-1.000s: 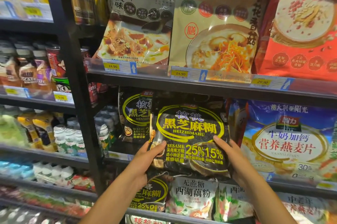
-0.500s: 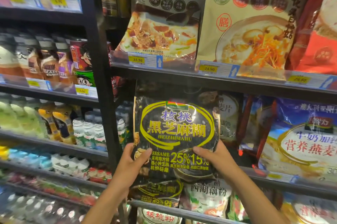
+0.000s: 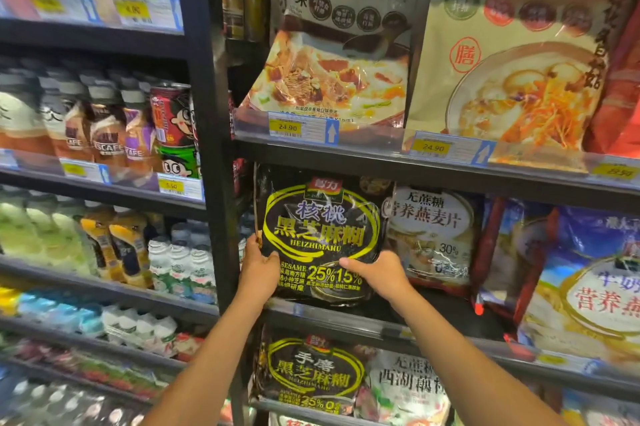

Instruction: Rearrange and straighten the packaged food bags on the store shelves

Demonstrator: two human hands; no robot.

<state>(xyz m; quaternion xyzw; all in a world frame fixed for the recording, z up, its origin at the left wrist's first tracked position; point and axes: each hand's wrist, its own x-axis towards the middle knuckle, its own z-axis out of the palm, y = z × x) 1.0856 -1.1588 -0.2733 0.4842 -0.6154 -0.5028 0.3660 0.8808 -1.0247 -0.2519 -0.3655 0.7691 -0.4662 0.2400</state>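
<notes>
A black sesame-paste bag [image 3: 320, 228] with yellow lettering stands upright at the left end of the middle shelf [image 3: 381, 325], against the black upright post. My left hand [image 3: 258, 273] grips its lower left edge, thumb on the front. My right hand [image 3: 377, 275] holds its lower right corner, thumb across the front. Beside it to the right stands a white oat bag [image 3: 433, 235], then a blue oat bag [image 3: 588, 287] that leans.
The shelf above carries large soup-mix bags [image 3: 346, 44] and price tags [image 3: 301, 129]. Below sit another black sesame bag [image 3: 311, 377] and a white bag [image 3: 408, 387]. Left of the post [image 3: 211, 148], shelves hold bottled drinks [image 3: 104, 127] and cans.
The black bag has moved left and back into the shelf's left end, now standing against the post. Both hands have stayed on its lower edge. The camera has shifted left.
</notes>
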